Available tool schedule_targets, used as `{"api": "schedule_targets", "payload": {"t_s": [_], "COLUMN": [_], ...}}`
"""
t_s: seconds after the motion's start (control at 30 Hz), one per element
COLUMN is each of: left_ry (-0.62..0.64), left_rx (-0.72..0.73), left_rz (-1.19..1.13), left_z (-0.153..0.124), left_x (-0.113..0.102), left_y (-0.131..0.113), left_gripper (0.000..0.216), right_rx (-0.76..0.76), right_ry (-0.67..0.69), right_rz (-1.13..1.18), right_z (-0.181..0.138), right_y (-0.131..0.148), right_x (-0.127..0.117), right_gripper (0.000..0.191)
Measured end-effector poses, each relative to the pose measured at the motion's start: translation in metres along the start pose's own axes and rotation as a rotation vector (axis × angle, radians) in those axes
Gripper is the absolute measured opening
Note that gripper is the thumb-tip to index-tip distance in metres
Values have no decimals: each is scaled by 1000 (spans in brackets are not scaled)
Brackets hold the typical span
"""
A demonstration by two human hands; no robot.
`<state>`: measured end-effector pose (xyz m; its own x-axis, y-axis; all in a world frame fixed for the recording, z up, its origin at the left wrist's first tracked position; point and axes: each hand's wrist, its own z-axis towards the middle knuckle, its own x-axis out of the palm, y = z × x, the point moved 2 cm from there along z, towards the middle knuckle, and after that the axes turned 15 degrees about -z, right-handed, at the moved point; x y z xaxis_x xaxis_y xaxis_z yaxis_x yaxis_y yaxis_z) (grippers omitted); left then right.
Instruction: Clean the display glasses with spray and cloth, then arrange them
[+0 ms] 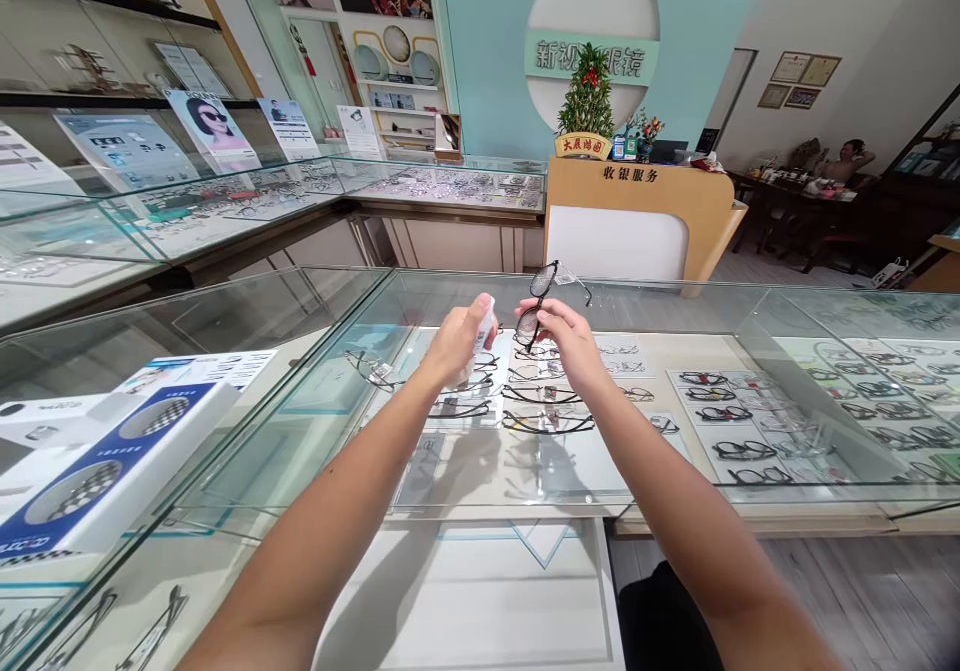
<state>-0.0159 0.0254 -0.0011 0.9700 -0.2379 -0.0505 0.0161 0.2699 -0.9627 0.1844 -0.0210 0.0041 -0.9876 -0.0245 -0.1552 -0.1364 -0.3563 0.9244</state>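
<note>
Forearms [360, 491], glasses [543, 279] — tilted, between right fingers [555, 323]

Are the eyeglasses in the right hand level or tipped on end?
Tipped on end: the eyeglasses in the right hand have one lens above the other.

White bottle [486, 325] partly hidden, blue box [112, 463] cut off, certificates [791, 67] unreadable

The left hand [456, 339] gripped a small white bottle [484, 323], while the right hand [568, 339] held up black-framed eyeglasses [538, 301], one lens above the other. Both hands were over a glass display case [697, 313] containing rows of spectacles [547, 426]. Beyond stood a cashier desk [712, 213] bearing a leafy plant [587, 96].
</note>
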Motion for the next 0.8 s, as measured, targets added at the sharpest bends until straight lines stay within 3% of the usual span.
{"api": "schedule_targets", "payload": {"t_s": [0.07,0.23,0.4,0.57,0.8], "left_ry": [-104,-361,-494,-470,-415], "left_rx": [37,124,83,-167,-348], "left_rz": [3,127,514,838,928], "left_z": [7,26,33,33,31], "left_x": [-12,-56,-88,-94,-95], "left_y": [3,17,26,27,27], "left_gripper": [68,11,20,23,30], "right_rx": [-3,4,3,8,24], "right_ry": [-4,-10,-10,-14,-8], "right_rz": [2,10,53,56,66], "right_z": [0,2,3,2,3], "right_y": [0,-5,-6,-6,-7], "right_x": [-1,-2,-2,-2,-1], "right_gripper": [38,39,36,36,38]}}
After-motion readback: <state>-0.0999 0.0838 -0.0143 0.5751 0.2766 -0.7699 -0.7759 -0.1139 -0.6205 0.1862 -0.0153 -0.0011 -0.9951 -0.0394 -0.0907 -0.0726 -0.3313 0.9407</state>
